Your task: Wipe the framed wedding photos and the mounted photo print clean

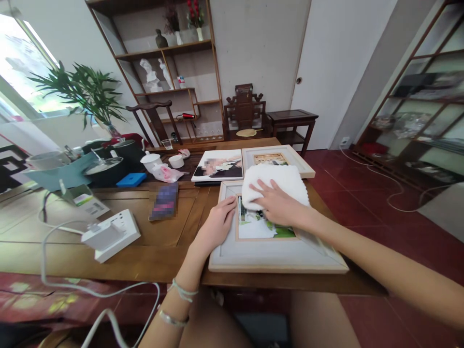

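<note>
A white-framed picture (275, 255) lies flat at the near edge of the wooden table (152, 251). My left hand (216, 223) rests flat on the frame's left side, fingers stretched out. My right hand (278, 205) presses a folded white cloth (277, 183) onto the glass near the top of the frame, fingers laid over the cloth. Behind it lie a second white-framed picture (286, 157) and an unframed print (219, 166).
A white power strip (110, 234) with cables sits at the left. A phone-like dark object (164, 201), a blue box (131, 180), cups, a teapot, pots and a plant (87, 92) crowd the far left. Chairs, shelves and a side table stand behind; red tiled floor at right.
</note>
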`<action>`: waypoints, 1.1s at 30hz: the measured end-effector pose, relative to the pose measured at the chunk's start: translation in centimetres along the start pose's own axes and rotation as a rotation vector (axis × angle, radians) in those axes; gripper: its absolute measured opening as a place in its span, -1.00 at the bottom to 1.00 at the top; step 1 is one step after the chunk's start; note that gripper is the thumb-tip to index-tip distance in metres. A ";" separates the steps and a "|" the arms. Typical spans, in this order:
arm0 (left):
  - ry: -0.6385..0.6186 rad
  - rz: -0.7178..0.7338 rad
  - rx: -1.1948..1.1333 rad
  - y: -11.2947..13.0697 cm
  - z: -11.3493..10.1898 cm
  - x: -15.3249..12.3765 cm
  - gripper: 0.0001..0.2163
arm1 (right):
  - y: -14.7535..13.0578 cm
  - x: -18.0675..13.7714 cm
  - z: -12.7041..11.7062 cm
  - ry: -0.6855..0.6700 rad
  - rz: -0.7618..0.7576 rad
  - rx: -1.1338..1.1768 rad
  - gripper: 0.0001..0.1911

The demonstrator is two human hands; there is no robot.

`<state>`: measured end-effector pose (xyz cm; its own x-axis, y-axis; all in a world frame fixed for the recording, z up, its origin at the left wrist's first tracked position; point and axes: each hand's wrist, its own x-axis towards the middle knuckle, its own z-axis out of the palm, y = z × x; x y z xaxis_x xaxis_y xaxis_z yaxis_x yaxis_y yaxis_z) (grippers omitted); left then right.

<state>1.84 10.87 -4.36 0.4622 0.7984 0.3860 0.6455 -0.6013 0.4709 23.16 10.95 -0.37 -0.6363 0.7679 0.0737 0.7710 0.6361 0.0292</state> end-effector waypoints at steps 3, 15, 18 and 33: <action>0.001 -0.005 0.006 -0.1 0.1 0.0 -0.67 | -2.7 -2.0 -1.1 -0.086 -0.106 0.092 -0.40; -0.007 -0.003 0.004 -0.2 0.1 0.0 -0.67 | -7.2 -9.4 -5.9 -0.239 -0.241 0.456 -0.52; 0.002 0.008 -0.005 -0.3 0.2 0.0 -0.68 | -5.4 -8.1 -4.1 -0.205 -0.129 0.442 -0.43; 0.116 -0.083 -0.182 1.2 -0.9 -0.4 -0.55 | -6.0 -0.6 -1.6 -0.058 -0.084 0.198 -0.48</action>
<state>1.88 9.76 -3.26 0.3324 0.8426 0.4237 0.5531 -0.5380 0.6361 19.02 6.54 1.05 -0.7027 0.7111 0.0219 0.6992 0.6959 -0.1638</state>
